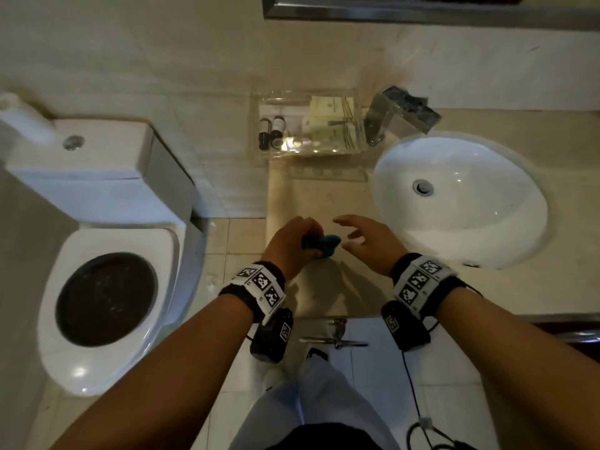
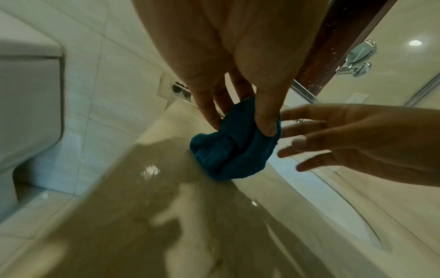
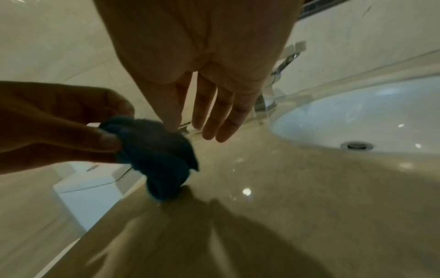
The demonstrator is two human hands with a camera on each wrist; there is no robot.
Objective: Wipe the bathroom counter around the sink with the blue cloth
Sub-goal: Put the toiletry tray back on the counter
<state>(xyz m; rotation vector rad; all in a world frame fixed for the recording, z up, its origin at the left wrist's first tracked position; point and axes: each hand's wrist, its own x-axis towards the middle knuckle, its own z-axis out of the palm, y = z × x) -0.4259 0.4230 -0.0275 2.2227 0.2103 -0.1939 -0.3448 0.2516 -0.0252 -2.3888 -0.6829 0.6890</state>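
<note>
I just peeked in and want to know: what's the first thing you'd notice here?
The bunched blue cloth jumps out, pinched in the left hand just above the shiny beige counter. The right hand hangs open beside it, fingers spread. Next comes the big white sink on the right and the toilet with its dark bowl on the left.

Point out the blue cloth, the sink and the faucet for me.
blue cloth [image 2: 234, 148]: left wrist view, middle of the bunched fabric.
sink [image 1: 461, 219]: head view, bare white basin wall.
faucet [image 1: 401, 116]: head view, flat chrome spout.
</note>
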